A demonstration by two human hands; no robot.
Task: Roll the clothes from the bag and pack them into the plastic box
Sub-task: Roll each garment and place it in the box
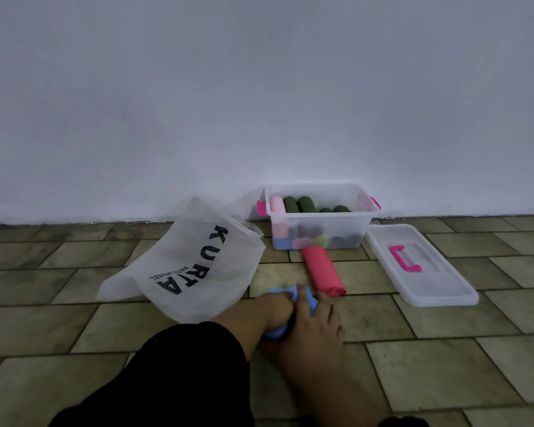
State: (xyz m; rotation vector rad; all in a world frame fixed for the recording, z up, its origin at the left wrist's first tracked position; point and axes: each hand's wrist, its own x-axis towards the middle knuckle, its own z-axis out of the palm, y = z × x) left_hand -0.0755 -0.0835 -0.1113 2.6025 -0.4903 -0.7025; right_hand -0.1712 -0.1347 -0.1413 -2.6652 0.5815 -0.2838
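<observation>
- Your black left sleeve (182, 371) fills the near left corner, and that forearm reaches forward and rightward to the work.
- Both hands meet on the blue garment (309, 300), which lies on the tiled floor (444, 349) directly in front of you. The left hand (276, 308) curls into it from the left. The right hand (316, 326) lies over it from the right, thumb hooked round the fabric.
- Most of the blue garment is hidden beneath your hands. From what shows at either end, its long axis seems to run away from you, tilted slightly right.
- The plastic box (364, 224) stands straight ahead against the wall, open, with a pink roll (277, 204) and green rolls (305, 204) on top.
- A red roll (322, 271) lies between your hands and the box, its far end touching the box front and its axis pointing at it.
- Judging by this, the carry goes forward past the red roll, and the right hand sits nearer that line.
- The bag (185, 260) slumps to your left and the lid (438, 285) lies to your right.
</observation>
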